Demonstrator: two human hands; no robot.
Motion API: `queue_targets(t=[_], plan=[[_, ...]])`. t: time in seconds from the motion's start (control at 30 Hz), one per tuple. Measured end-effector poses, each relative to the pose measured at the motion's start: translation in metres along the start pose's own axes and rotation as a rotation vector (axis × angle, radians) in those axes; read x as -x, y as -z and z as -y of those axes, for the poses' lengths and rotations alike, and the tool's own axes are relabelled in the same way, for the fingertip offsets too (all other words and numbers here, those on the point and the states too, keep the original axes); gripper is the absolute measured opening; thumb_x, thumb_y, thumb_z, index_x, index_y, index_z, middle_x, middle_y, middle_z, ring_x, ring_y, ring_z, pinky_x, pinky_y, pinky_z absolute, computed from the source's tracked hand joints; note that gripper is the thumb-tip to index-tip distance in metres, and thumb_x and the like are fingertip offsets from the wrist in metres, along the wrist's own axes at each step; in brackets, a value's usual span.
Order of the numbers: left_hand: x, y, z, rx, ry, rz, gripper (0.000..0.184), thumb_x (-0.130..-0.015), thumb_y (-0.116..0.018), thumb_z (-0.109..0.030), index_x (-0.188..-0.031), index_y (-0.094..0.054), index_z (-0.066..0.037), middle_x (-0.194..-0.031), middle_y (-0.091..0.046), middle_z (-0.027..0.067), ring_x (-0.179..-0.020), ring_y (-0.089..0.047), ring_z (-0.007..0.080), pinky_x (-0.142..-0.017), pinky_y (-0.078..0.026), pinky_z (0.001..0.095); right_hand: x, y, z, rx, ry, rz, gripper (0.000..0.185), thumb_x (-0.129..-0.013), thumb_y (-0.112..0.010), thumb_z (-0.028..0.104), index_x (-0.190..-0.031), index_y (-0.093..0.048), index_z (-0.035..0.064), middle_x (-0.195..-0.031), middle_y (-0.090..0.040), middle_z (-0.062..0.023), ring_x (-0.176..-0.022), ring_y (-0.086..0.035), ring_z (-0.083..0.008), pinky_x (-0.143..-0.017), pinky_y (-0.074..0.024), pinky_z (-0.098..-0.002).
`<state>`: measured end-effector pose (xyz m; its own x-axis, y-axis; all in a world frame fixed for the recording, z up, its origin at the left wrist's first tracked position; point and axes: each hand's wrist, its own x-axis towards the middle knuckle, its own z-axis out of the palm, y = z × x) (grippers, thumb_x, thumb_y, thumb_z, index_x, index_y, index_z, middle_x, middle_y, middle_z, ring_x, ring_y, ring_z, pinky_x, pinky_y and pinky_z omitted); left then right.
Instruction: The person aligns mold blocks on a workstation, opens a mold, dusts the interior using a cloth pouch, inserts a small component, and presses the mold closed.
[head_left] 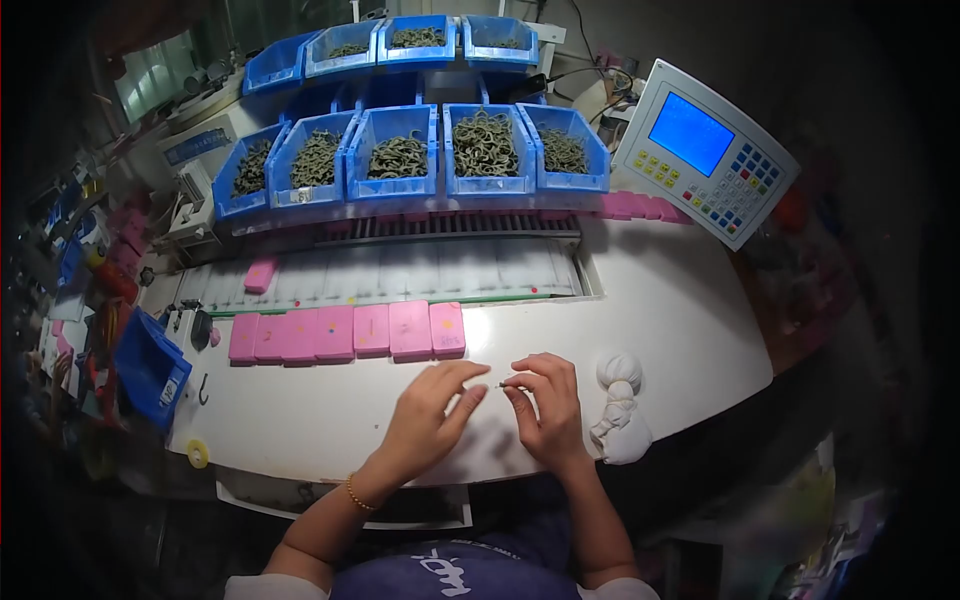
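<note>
Over the white table (330,410), my right hand (545,410) pinches a tiny dark piece (503,385) between thumb and index finger; its exact form is too small to tell. My left hand (432,408) is just to its left, a small gap away, with thumb and fingers apart and nothing visible between them. A gold-coloured bracelet circles my left wrist. Behind my hands lies a row of pink blocks (372,331), some with small marks. A white knotted cloth bundle (621,410) rests to the right of my right hand.
Blue bins (398,158) of small dark greenish pieces stand in two tiers at the back. A control panel (700,150) with a lit blue screen is at the back right. One pink block (260,275) lies on the light strip. A yellow roll (198,454) sits at the left front edge.
</note>
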<state>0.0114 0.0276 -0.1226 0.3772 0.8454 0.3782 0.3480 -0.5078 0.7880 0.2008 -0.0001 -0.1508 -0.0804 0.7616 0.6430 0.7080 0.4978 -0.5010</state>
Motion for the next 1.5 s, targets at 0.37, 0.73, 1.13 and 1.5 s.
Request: queue_targets(t=[0.37,0.73,1.13,1.5], plan=[[0.02,-0.023,0.022,0.631,0.418,0.066,0.023,-0.105,-0.055,-0.023,-0.1,-0.062,-0.002,-0.083,-0.062,0.0016,-0.071,-0.051,0.0069,-0.066,-0.044,0.0231,0.003,0.015,0.022,-0.271,-0.247,-0.053,0.044,-0.087,-0.076,0.016,-0.125,-0.061,0.001,-0.136,-0.056,-0.0155,-0.13,-0.049,-0.0308,-0.11,-0.0395,-0.0429],[0.033,-0.022,-0.002,0.911,0.546,0.206,0.024,-0.108,-0.048,-0.025,-0.1,-0.057,-0.003,-0.084,-0.058,0.0022,-0.075,-0.054,0.009,-0.072,-0.046,0.024,0.03,-0.005,0.018,-1.364,-0.751,0.145,0.014,-0.096,-0.066,0.009,-0.108,-0.067,0.0016,-0.104,-0.063,-0.0037,-0.089,-0.062,-0.0138,-0.082,-0.051,-0.0294],[0.04,-0.026,0.0,0.449,0.207,0.101,0.015,-0.101,-0.058,-0.013,-0.105,-0.062,0.001,-0.082,-0.062,0.0063,-0.07,-0.056,0.0109,-0.064,-0.047,0.0263,0.033,-0.011,0.026,-1.445,-0.793,0.001,0.004,-0.095,-0.067,0.005,-0.099,-0.067,0.0037,-0.105,-0.059,-0.0014,-0.096,-0.055,-0.0107,-0.088,-0.0444,-0.0265],[0.045,-0.019,0.001,0.687,0.155,0.168,0.018,-0.101,-0.058,-0.017,-0.098,-0.064,0.0,-0.082,-0.057,-0.0011,-0.072,-0.048,0.0054,-0.066,-0.042,0.0221,0.027,0.009,0.036,-0.662,-0.294,0.002,0.013,-0.083,-0.077,0.001,-0.093,-0.069,0.0025,-0.102,-0.064,-0.0089,-0.099,-0.062,-0.0218,-0.088,-0.0504,-0.0333]])
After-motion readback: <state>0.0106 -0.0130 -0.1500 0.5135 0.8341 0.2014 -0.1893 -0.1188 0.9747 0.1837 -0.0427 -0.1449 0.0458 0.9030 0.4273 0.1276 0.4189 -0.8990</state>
